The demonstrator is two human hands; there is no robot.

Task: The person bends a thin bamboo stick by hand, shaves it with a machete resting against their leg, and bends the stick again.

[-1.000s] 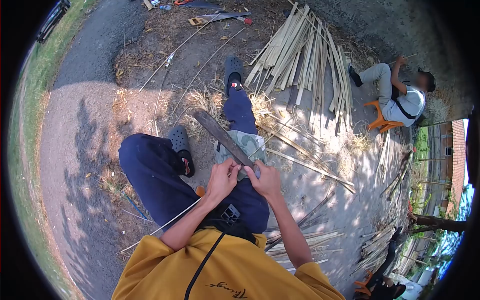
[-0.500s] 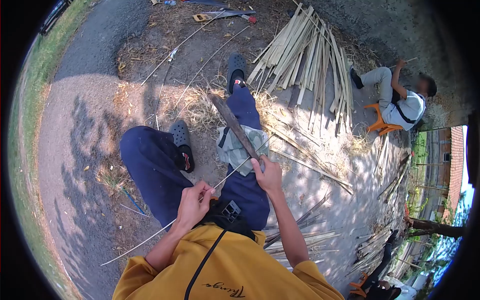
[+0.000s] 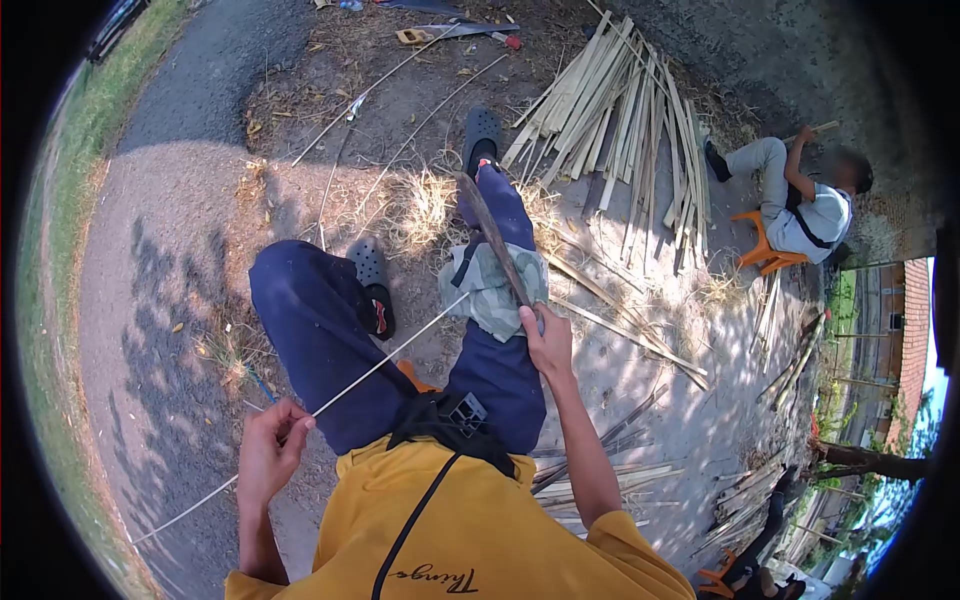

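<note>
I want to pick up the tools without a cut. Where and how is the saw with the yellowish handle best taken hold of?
Probably by its yellowish handle, coming from the person's left. The saw lies on the ground with the handle at its left end, while the blade stretches away to the right.

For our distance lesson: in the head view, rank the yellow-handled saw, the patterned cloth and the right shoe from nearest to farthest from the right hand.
From the right hand:
1. Patterned cloth, on the right leg.
2. Right shoe, at that leg's end.
3. Yellow-handled saw, past that shoe, leftward.
</note>
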